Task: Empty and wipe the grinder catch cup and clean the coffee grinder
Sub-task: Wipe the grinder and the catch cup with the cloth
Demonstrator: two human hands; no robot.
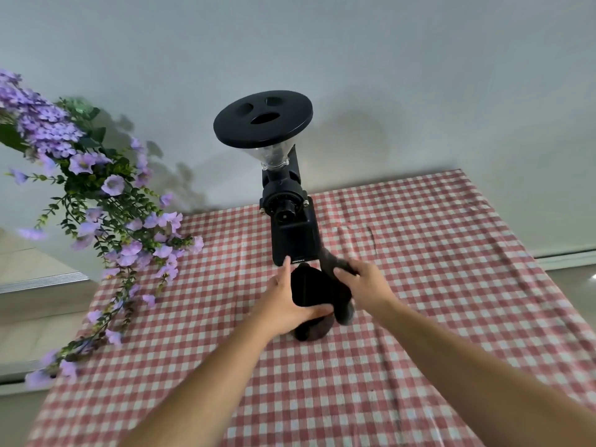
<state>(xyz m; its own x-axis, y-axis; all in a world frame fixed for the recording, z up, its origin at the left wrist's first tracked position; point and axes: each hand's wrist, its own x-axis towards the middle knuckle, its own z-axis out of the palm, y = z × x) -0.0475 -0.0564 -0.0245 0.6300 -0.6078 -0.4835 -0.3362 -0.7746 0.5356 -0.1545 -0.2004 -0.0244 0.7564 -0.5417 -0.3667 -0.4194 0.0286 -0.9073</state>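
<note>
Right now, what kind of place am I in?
Probably a home kitchen or dining corner, though little of the room shows. A black coffee grinder stands on a table with a red checked cloth against a plain wall, with purple flowers beside it.

Open checked tablecloth [419, 317] right and front of the grinder [290, 227]; trailing purple flowers [106, 201] crowding the left.

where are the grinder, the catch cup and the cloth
grinder [292, 240]: head view, front of its black body
catch cup [311, 290]: head view, its dark side, between the two hands
cloth [345, 312]: head view, grey fold hanging under the right hand
</note>
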